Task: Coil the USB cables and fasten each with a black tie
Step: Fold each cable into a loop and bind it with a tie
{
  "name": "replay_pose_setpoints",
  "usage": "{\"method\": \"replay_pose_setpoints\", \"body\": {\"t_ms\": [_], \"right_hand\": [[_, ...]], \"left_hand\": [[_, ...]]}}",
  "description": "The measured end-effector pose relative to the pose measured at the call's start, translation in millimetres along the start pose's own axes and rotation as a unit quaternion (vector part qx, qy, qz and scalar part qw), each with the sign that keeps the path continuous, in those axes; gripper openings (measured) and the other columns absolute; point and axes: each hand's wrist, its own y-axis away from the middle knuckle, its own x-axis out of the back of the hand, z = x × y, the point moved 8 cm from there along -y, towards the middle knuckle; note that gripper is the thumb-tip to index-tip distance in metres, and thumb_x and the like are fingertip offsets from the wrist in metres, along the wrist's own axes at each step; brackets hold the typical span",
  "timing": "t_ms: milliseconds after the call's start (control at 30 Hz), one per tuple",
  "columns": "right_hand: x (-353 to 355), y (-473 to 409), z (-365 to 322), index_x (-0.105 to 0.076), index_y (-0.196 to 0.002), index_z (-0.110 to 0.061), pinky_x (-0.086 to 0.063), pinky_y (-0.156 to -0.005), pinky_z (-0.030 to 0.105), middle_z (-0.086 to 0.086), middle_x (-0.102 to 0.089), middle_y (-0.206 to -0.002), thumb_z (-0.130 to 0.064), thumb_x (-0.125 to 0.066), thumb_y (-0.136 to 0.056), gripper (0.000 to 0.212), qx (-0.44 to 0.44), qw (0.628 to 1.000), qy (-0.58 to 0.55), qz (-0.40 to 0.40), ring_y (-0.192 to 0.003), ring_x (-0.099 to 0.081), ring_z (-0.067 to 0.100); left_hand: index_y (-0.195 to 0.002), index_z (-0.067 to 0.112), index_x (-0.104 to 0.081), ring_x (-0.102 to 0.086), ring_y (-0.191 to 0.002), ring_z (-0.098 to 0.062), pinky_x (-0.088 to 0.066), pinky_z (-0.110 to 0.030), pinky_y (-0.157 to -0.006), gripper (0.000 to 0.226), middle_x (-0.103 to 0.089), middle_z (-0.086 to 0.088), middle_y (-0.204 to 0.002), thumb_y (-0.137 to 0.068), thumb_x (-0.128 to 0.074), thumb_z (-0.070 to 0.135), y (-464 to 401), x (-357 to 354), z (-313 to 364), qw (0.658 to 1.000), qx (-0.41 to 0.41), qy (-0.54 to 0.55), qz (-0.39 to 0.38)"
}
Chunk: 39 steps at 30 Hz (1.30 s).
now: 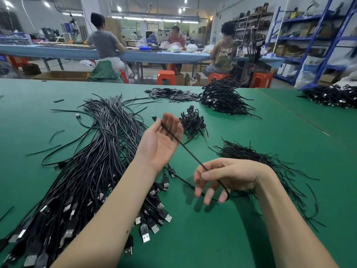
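A single thin black USB cable (190, 154) stretches taut and straight between the two hands, its small plug end poking out just past the left hand's (161, 141) fingertips and its other run looping under the right hand (226, 177). A big loose bundle of uncoiled USB cables (92, 161) lies under and left of the left forearm. A pile of black ties (249, 155) sits just behind the right hand. A small heap of coiled cables (193, 121) lies just beyond the left hand.

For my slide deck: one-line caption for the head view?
Both hands, left hand and right hand, hold one black USB cable above a green table.
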Motion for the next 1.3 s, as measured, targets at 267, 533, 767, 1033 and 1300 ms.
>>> {"method": "replay_pose_setpoints", "body": {"t_ms": [267, 533, 767, 1033, 1300], "right_hand": [[42, 10, 17, -0.057, -0.1, -0.01, -0.032, -0.032, 0.009, 0.006, -0.066, -0.077, -0.019, -0.059, -0.1, 0.009, -0.041, 0.982, -0.076, 0.166, -0.049, -0.057, 0.006], [74, 28, -38, -0.057, -0.096, -0.019, -0.026, -0.04, 0.015, -0.001, -0.068, -0.076, -0.007, -0.051, -0.099, 0.013, 0.166, 0.878, -0.161, 0.419, -0.052, -0.044, 0.008], [10, 7, -85, -0.062, -0.093, -0.012, -0.056, -0.061, 0.027, 0.003, -0.068, -0.086, -0.002, -0.053, -0.094, 0.014, 0.227, 0.946, -0.016, 0.232, -0.071, -0.065, 0.013], [-8, -17, -11, -0.056, -0.094, -0.01, -0.056, -0.082, 0.034, 0.012, -0.062, -0.085, 0.001, -0.055, -0.09, 0.012, 0.105, 0.984, -0.138, 0.028, -0.085, -0.066, 0.027], [39, 5, -33, -0.054, -0.103, -0.009, -0.032, -0.033, 0.01, 0.009, -0.061, -0.078, -0.008, -0.063, -0.079, 0.026, 0.167, 0.878, -0.406, 0.192, -0.051, -0.047, 0.005]], "left_hand": [[-0.073, 0.008, -0.074, -0.068, -0.066, -0.013, -0.058, -0.025, -0.061, 0.044, -0.069, -0.001, -0.076, -0.103, -0.044, 0.019, 6, -3, 11, 0.999, -0.007, -0.039, -0.021], [-0.099, 0.001, -0.072, -0.073, -0.098, -0.035, -0.061, -0.035, -0.079, 0.05, -0.074, -0.023, -0.101, -0.109, -0.033, 0.03, 16, -12, -34, 0.863, 0.104, -0.477, -0.129], [-0.11, 0.006, -0.066, -0.071, -0.083, -0.017, -0.059, -0.03, -0.075, 0.04, -0.076, -0.006, -0.09, -0.109, -0.033, 0.029, 5, -7, -16, 0.894, -0.012, -0.447, -0.039], [-0.111, -0.004, -0.071, -0.069, -0.11, -0.03, -0.06, -0.034, -0.083, 0.049, -0.07, -0.02, -0.119, -0.108, -0.032, 0.024, 9, -18, 13, 0.985, 0.017, -0.144, -0.092], [-0.101, 0.005, -0.077, -0.074, -0.093, -0.029, -0.06, -0.029, -0.074, 0.042, -0.074, -0.02, -0.105, -0.099, -0.045, 0.032, 24, -21, -13, 0.877, 0.109, -0.429, -0.186]]}}
